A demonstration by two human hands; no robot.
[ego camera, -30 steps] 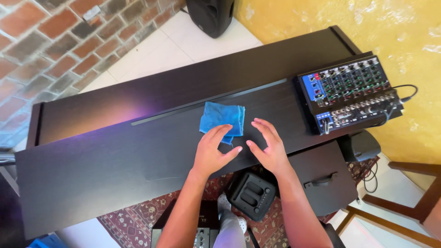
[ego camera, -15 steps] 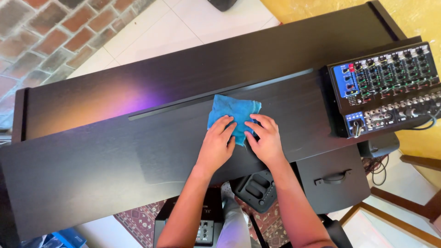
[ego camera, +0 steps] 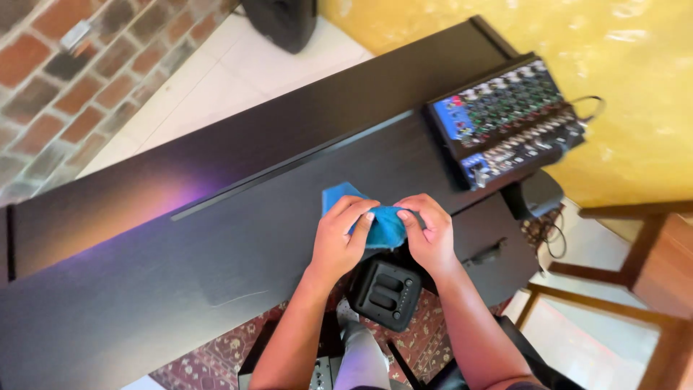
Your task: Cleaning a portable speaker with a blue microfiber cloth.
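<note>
A blue cloth [ego camera: 381, 224] is bunched up between both of my hands, just above the front edge of a long dark closed piano lid [ego camera: 216, 238]. My left hand [ego camera: 339, 235] pinches the cloth's left side with curled fingers. My right hand [ego camera: 427, 232] grips its right side. One corner of the cloth [ego camera: 338, 195] sticks up behind my left hand. Most of the cloth is hidden by my fingers.
An audio mixer [ego camera: 505, 119] with many knobs sits on the piano's right end. Below my hands a black pedal-like box [ego camera: 386, 292] rests over a patterned rug [ego camera: 216, 354]. A black speaker [ego camera: 281, 22] stands on the tile floor beyond. Wooden furniture [ego camera: 635, 289] is at right.
The cloth lay flat on the lid with my hands pressing on it; now both hands have gathered it up and pulled it nearer the front edge.
</note>
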